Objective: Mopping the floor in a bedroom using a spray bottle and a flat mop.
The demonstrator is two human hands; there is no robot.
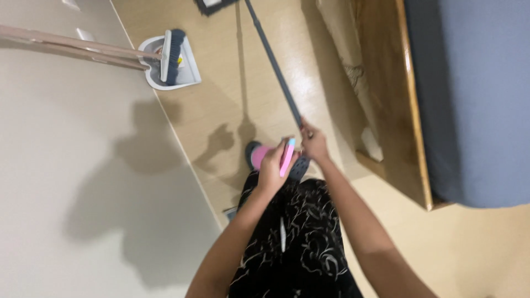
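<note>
The right hand (314,144) is closing around the near end of a long dark mop handle (274,62), which is running away across the pale wooden floor (221,105) toward the mop head (212,5) at the top edge. The left hand (274,165) is curling its fingers around a pink phone (287,157), just beside the right hand and above dark slippers (253,154).

Both arms reach forward, left hand (271,165) and right hand (313,144) closed in grips, close together.
</note>
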